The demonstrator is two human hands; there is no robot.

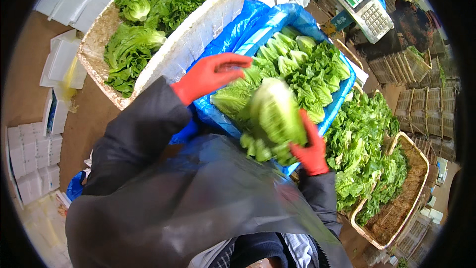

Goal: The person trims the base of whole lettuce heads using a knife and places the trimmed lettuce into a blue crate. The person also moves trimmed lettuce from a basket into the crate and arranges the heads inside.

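Observation:
My left hand (212, 77), in a red glove, is raised over the near left corner of a container lined with blue plastic (238, 46); its fingers are apart and hold nothing. In my right hand (310, 147), also red-gloved, is a large head of romaine lettuce (277, 113), pale base pointing up and away, its leaves blurred. More romaine heads (316, 74) lie packed in the lined container behind it, some with their pale bases towards its far side. Part of the right palm is hidden by the lettuce.
A foam box (193, 26) holding lettuce heads stands at the left. Loose leaves (360, 134) heap at the right, beside a dirty wicker basket (403, 193). A digital scale (360, 5) stands at the back right. White foam boxes (35, 156) are stacked far left.

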